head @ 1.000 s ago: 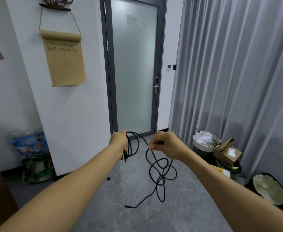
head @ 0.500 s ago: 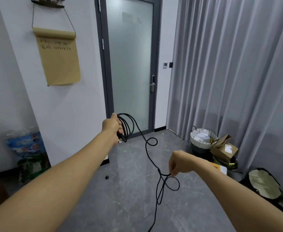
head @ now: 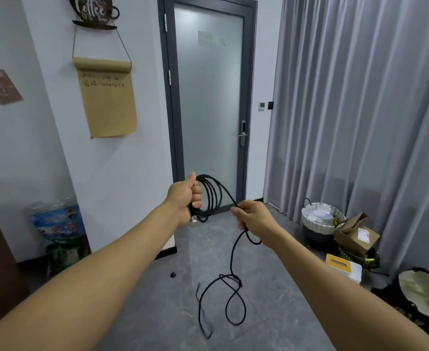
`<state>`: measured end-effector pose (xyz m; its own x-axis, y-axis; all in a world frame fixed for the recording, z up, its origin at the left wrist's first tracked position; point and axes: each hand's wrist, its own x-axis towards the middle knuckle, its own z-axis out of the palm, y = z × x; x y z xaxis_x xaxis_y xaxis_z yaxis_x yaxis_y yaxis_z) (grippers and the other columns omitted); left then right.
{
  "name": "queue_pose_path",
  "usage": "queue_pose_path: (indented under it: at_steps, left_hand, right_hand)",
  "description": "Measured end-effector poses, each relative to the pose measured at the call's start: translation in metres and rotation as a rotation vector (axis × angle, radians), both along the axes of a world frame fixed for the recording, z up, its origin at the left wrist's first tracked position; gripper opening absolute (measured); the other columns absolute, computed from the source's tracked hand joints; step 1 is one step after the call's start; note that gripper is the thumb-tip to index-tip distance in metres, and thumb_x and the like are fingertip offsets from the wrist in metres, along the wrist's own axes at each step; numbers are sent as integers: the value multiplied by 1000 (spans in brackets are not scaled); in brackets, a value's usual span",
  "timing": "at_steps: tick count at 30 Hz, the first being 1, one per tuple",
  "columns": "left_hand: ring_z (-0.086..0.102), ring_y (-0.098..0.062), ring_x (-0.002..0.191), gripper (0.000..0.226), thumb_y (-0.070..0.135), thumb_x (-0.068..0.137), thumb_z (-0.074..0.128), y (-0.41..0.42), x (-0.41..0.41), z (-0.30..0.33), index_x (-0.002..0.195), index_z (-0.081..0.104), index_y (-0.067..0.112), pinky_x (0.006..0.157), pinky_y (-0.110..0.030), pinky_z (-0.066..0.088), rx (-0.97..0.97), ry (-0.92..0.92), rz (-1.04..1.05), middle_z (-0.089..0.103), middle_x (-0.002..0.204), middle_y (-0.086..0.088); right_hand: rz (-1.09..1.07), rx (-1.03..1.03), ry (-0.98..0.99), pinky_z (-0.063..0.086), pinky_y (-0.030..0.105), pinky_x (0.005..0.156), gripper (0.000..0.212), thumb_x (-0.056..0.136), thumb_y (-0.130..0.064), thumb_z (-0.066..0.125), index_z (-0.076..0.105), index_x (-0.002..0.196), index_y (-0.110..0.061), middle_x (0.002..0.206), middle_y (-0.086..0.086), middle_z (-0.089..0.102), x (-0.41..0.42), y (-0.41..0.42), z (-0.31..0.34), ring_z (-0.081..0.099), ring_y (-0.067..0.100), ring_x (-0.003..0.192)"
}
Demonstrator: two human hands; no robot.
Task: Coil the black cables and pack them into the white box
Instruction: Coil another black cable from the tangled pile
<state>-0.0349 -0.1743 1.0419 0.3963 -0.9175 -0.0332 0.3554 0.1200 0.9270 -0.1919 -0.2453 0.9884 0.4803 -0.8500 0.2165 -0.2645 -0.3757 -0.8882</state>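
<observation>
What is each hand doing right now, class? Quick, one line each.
Left hand: closed round the coiled loops of the cable.
Right hand: closed round the cable's loose run, which hangs down from it.

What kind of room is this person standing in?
Probably a small office or break room: a frosted glass door with an electronic lock, a "Coffee Time" sign on the wall, and floor-length grey curtains.

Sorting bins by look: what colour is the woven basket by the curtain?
White, on a dark base: basket, head view.
</observation>
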Motion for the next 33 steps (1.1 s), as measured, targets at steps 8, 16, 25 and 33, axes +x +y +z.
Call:
queue_pose_path:
  at_steps: [8,16,25,33]
  left_hand:
    - [22,-3,29,38,29,102,39,16,43,-11,67,37,16,30,-15,20,48,24,230,30,37,11]
    - [20,-4,28,41,26,102,38,16,67,-17,63,33,17,30,-16,19,71,50,391,28,36,10]
    - [27,-12,46,41,31,101,38,22,66,-19,63,35,16,46,-23,28,119,-111,464,32,57,2]
    - [31,-15,52,35,26,102,26,15,36,-19,68,28,18,48,-23,29,71,-471,343,31,60,-1]
  right_hand:
    - [106,-302,506,43,26,57,34,93,-30,56,50,63,-16,57,-1,55,-17,-12,-16,49,13,53]
    - [203,-291,663,34,20,52,41,96,-43,45,58,63,-22,56,-5,48,-27,-7,-18,43,11,52]
    - [55,-384,488,34,21,54,23,97,-22,49,66,83,-16,58,-15,47,-30,-5,-7,45,12,57]
    - [207,-700,721,52,33,77,23,95,-27,49,71,100,-20,103,-4,71,8,27,37,62,19,90]
